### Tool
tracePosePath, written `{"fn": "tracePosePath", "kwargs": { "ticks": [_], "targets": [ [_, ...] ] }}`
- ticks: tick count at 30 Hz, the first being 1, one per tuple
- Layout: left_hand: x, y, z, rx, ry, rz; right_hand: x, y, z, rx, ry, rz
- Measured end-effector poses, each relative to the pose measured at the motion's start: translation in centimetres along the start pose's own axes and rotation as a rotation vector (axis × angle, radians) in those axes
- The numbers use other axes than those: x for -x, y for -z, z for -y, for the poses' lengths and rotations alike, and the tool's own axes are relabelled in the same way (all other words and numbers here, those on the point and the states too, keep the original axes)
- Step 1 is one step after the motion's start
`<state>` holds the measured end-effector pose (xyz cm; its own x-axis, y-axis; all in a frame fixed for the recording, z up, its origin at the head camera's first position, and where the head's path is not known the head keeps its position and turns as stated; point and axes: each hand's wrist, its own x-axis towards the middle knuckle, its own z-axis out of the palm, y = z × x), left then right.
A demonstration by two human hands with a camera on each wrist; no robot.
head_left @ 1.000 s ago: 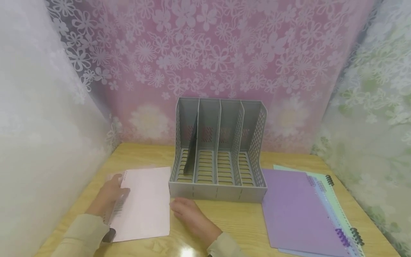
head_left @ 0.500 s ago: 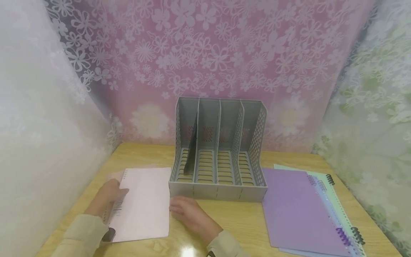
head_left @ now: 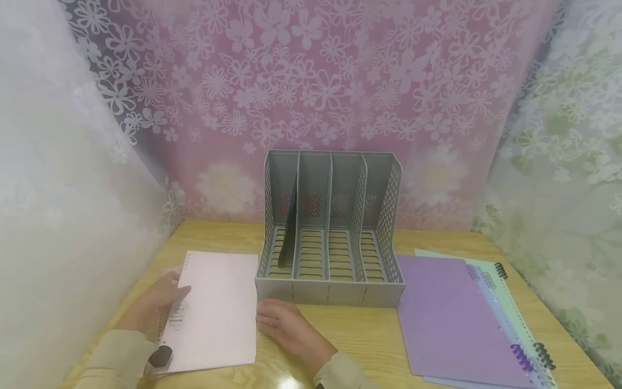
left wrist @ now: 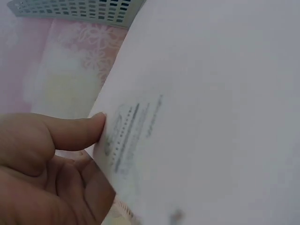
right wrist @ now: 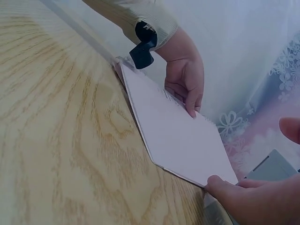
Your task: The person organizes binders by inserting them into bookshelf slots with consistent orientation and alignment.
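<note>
A pale pink spiral notebook [head_left: 218, 308] lies at the left of the table, with small dark print near its left edge. My left hand [head_left: 157, 300] grips that left edge. In the left wrist view, the thumb [left wrist: 82, 131] lies on the cover and the other fingers curl beneath it. At the opposite edge, my right hand [head_left: 291, 329] rests on its side with its fingertips against the notebook. In the right wrist view, one right fingertip [right wrist: 216, 183] meets the notebook's edge, while another digit [right wrist: 290, 129] stands off it.
A grey file organizer [head_left: 330, 292] with several slots stands behind the right hand; a dark thin folder [head_left: 290, 232] leans in its leftmost slot. Purple [head_left: 452, 319], blue and green spiral notebooks overlap at the right. Floral curtains [head_left: 330, 81] hang around the table.
My left hand has shifted slightly left and down, and the notebook's lower left corner has moved the same way. My right hand stays at the right edge.
</note>
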<state>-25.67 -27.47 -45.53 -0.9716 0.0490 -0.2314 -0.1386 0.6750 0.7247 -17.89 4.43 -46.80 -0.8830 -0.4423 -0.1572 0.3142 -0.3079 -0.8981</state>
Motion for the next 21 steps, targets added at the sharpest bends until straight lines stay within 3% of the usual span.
{"fn": "tracePosePath", "kwargs": {
  "ticks": [4,10,14,21],
  "targets": [
    [0.3,0.3,-0.1,0.172,0.012,0.046,0.1,-0.2,0.1,0.000,0.006,-0.004],
    [0.8,0.4,0.1,0.279,0.059,0.065,0.2,-0.3,0.0,0.028,0.018,-0.030],
    [1.1,0.5,0.2,0.330,0.034,0.078,0.3,-0.5,-0.1,0.073,0.026,-0.049],
    [1.2,0.8,0.5,0.334,-0.022,0.089,0.3,-0.8,-0.2,0.114,0.034,-0.029]
  ]
}}
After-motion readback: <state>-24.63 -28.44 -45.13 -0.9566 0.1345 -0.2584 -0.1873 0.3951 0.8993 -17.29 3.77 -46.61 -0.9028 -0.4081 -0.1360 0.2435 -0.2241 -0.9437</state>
